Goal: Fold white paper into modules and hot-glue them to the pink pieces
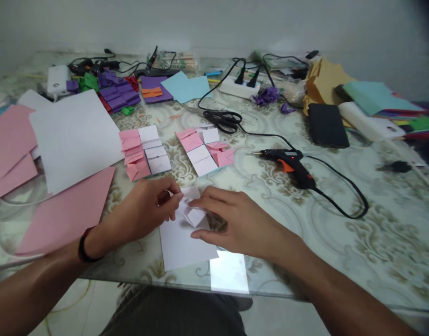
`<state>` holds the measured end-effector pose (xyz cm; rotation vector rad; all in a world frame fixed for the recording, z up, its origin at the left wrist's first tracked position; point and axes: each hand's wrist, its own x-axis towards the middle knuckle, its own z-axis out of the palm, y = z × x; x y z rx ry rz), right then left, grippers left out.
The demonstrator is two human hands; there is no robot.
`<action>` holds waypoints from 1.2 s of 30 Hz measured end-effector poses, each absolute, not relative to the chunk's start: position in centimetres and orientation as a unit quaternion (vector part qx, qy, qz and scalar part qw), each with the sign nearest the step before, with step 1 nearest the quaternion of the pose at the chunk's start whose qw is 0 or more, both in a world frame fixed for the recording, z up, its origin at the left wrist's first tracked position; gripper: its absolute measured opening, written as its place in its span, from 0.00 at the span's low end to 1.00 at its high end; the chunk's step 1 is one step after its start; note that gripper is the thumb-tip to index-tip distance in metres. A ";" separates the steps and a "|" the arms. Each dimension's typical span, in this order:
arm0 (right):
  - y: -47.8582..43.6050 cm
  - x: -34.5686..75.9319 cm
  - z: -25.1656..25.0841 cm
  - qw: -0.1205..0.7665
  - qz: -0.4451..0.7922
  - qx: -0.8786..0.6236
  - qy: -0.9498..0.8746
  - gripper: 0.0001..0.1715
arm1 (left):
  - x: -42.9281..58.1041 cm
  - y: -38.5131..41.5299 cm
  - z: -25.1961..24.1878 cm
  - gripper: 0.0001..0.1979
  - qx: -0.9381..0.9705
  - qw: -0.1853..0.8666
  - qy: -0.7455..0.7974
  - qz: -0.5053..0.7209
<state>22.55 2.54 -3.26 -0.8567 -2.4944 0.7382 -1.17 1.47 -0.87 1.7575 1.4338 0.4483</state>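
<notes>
Skew risk: folded paper [196, 217]

We are pinching our left hand [155, 203] nearly closed at its edge – any grip, we cannot tell – and curving our right hand [240, 221], half open, around it. It is sitting over a white sheet [183, 252]. We are risking crooked creases from uneven finger pressure, or slippage if a thumb is dragging the sheet.

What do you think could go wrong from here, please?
The small folded white paper might crease or shift, since the fingers of the right hand sit very close around it. The glue gun shows a red light, so its tip may be hot, a possible burn if that hand strays over there.
</notes>
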 end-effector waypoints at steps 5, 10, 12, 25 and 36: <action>2.3 22.3 -3.4 0.173 0.261 -0.328 -0.891 0.17 | -1.0 1.5 -0.8 0.07 0.721 0.366 0.565 0.165; 2.6 22.4 -3.3 0.181 0.266 -0.321 -0.891 0.15 | -1.1 1.8 -0.8 0.07 0.770 0.331 0.512 0.191; 2.8 22.5 -3.3 0.176 0.259 -0.319 -0.894 0.16 | -1.2 1.9 -0.7 0.08 0.778 0.348 0.485 0.195; 2.9 22.2 -3.4 0.168 0.291 -0.354 -0.873 0.21 | -1.5 2.2 -0.6 0.11 0.653 0.500 0.544 0.166; 2.7 22.2 -2.6 0.163 0.347 -0.347 -0.856 0.17 | -1.1 2.1 -0.8 0.10 0.635 0.486 0.575 0.175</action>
